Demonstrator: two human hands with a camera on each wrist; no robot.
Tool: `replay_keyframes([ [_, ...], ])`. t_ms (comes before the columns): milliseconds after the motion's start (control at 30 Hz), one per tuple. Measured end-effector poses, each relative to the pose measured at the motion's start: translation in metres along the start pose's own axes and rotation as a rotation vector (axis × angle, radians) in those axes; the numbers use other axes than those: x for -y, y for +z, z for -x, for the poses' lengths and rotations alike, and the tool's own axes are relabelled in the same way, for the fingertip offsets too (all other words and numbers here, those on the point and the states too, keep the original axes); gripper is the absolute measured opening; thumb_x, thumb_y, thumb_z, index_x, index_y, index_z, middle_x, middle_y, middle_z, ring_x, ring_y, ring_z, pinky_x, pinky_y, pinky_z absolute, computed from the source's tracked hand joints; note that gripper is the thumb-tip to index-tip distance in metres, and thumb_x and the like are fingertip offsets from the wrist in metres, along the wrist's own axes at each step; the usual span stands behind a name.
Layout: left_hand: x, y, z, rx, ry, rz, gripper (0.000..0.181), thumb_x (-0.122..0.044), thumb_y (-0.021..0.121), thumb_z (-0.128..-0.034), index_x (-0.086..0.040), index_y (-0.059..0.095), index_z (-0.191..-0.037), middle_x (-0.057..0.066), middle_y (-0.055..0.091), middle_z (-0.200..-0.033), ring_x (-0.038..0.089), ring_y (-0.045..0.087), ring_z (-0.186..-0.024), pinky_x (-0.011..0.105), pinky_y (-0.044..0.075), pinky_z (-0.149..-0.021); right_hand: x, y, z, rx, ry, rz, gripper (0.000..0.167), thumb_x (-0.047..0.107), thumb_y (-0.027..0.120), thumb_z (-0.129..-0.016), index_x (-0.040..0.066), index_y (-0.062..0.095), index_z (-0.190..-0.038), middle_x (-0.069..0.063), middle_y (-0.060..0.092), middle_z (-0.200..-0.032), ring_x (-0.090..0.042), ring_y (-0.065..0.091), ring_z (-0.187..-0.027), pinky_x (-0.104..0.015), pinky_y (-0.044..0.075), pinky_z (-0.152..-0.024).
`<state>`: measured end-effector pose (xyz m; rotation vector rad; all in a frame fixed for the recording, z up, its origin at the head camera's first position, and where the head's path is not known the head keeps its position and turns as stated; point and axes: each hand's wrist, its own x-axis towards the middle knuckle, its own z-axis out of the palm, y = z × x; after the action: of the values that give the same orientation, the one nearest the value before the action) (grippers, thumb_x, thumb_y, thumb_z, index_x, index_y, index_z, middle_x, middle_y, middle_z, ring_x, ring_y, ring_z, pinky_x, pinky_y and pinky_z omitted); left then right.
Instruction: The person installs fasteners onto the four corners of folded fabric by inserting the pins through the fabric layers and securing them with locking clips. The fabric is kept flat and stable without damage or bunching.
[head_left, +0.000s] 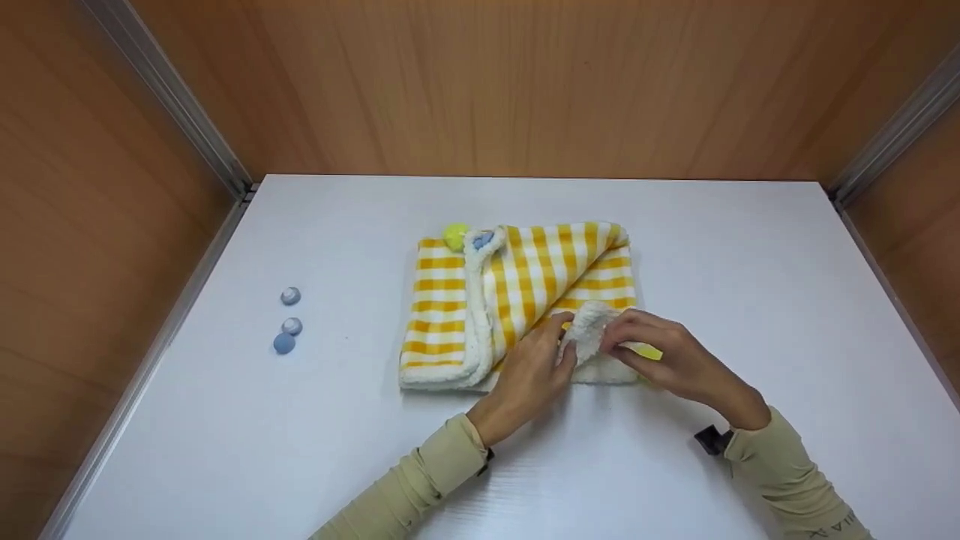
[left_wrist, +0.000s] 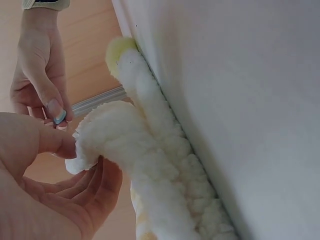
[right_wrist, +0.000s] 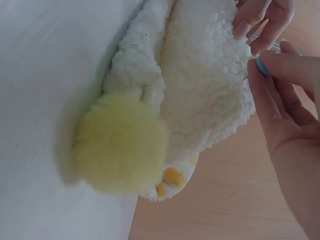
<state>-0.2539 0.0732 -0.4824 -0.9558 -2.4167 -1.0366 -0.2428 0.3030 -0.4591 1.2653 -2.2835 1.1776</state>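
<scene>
A yellow-and-white checked blanket (head_left: 442,307) with white fleece lining lies folded on the white table. My left hand (head_left: 529,371) pinches a turned-up fleece corner (head_left: 591,330) between thumb and fingers. Close beside that corner, my right hand (head_left: 667,356) holds a small blue-headed pin (right_wrist: 262,66) between thumb and fingertips. Its thin point shows near the fleece in the right wrist view; whether it touches the cloth I cannot tell. A fluffy yellow pompom (right_wrist: 122,145) hangs at the blanket's near right corner, partly behind my right hand in the head view.
Three small round blue or blue-and-white pieces, one a blue disc (head_left: 284,343), lie on the table at left. Another yellow pompom (head_left: 455,236) and a light blue piece (head_left: 483,240) sit at the blanket's far left. Wooden panels (head_left: 525,90) stand around the table.
</scene>
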Motion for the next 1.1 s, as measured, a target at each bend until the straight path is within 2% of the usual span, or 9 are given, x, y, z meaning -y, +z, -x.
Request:
replay_keyframes([
  [133, -0.001, -0.001, -0.002, 0.026, 0.003, 0.012, 0.031, -0.008, 0.065, -0.0996, 0.0, 0.059, -0.128, 0.008, 0.069, -0.093, 0.019, 0.065, -0.08, 0.031, 0.054, -0.069, 0.0, 0.002, -0.001, 0.013, -0.024, -0.012, 0.052, -0.028, 0.074, -0.074, 0.012, 0.072, -0.107, -0.007, 0.068, -0.103, -0.02, 0.064, -0.096, -0.022, 0.05, -0.085],
  [267, -0.001, -0.001, -0.003, 0.062, 0.023, 0.033, 0.029, -0.008, 0.062, -0.1015, -0.002, 0.06, -0.13, 0.007, 0.069, -0.093, 0.017, 0.063, -0.077, 0.029, 0.052, -0.066, -0.002, 0.004, -0.001, 0.006, -0.011, -0.012, 0.047, -0.026, 0.074, -0.076, 0.011, 0.073, -0.105, -0.006, 0.068, -0.103, -0.02, 0.065, -0.096, -0.021, 0.049, -0.086],
  [433, -0.001, -0.001, -0.003, 0.059, 0.05, 0.05, 0.027, -0.006, 0.062, -0.101, -0.002, 0.062, -0.128, 0.007, 0.069, -0.095, 0.017, 0.062, -0.075, 0.03, 0.052, -0.066, -0.008, 0.006, 0.0, -0.054, 0.0, 0.007, 0.043, -0.028, 0.074, -0.074, 0.005, 0.073, -0.102, -0.009, 0.068, -0.103, -0.021, 0.064, -0.098, -0.019, 0.049, -0.09],
  [567, 0.0, 0.0, -0.001, 0.049, 0.069, 0.076, 0.028, -0.003, 0.061, -0.1001, -0.001, 0.062, -0.128, 0.009, 0.071, -0.099, 0.017, 0.063, -0.077, 0.031, 0.053, -0.068, -0.013, 0.008, 0.002, -0.109, -0.002, -0.022, 0.043, -0.03, 0.073, -0.073, -0.002, 0.071, -0.106, -0.016, 0.066, -0.104, -0.025, 0.065, -0.1, -0.023, 0.053, -0.091],
  [733, 0.001, 0.0, -0.001, 0.045, 0.086, 0.082, 0.027, -0.002, 0.06, -0.0998, -0.001, 0.062, -0.127, 0.01, 0.072, -0.103, 0.017, 0.061, -0.074, 0.031, 0.053, -0.068, -0.015, 0.008, 0.002, -0.136, 0.039, -0.069, 0.047, -0.028, 0.073, -0.076, -0.006, 0.066, -0.117, -0.02, 0.063, -0.11, -0.028, 0.067, -0.1, -0.028, 0.057, -0.086],
  [933, 0.001, -0.001, -0.002, 0.052, 0.093, 0.075, 0.027, -0.001, 0.06, -0.0994, -0.003, 0.062, -0.126, 0.011, 0.072, -0.104, 0.017, 0.06, -0.072, 0.03, 0.053, -0.066, -0.015, 0.006, 0.003, -0.126, 0.106, 0.009, 0.064, -0.019, 0.079, -0.078, -0.006, 0.057, -0.137, -0.021, 0.054, -0.127, -0.024, 0.064, -0.092, -0.021, 0.056, -0.075],
  [1033, 0.001, -0.001, -0.002, 0.056, 0.103, 0.08, 0.027, 0.001, 0.06, -0.0991, -0.003, 0.062, -0.125, 0.012, 0.073, -0.104, 0.018, 0.064, -0.075, 0.03, 0.054, -0.067, -0.016, 0.006, 0.005, -0.1, 0.106, 0.044, 0.064, -0.016, 0.081, -0.078, -0.005, 0.058, -0.136, -0.021, 0.055, -0.132, -0.021, 0.063, -0.087, -0.021, 0.053, -0.069],
  [1100, 0.001, -0.001, -0.002, 0.054, 0.108, 0.086, 0.026, 0.001, 0.06, -0.0987, -0.004, 0.063, -0.124, 0.012, 0.073, -0.105, 0.019, 0.066, -0.079, 0.03, 0.054, -0.068, -0.018, 0.006, 0.005, -0.096, 0.083, 0.052, 0.059, -0.017, 0.081, -0.075, -0.005, 0.063, -0.13, -0.019, 0.061, -0.126, -0.021, 0.062, -0.085, -0.023, 0.052, -0.067],
])
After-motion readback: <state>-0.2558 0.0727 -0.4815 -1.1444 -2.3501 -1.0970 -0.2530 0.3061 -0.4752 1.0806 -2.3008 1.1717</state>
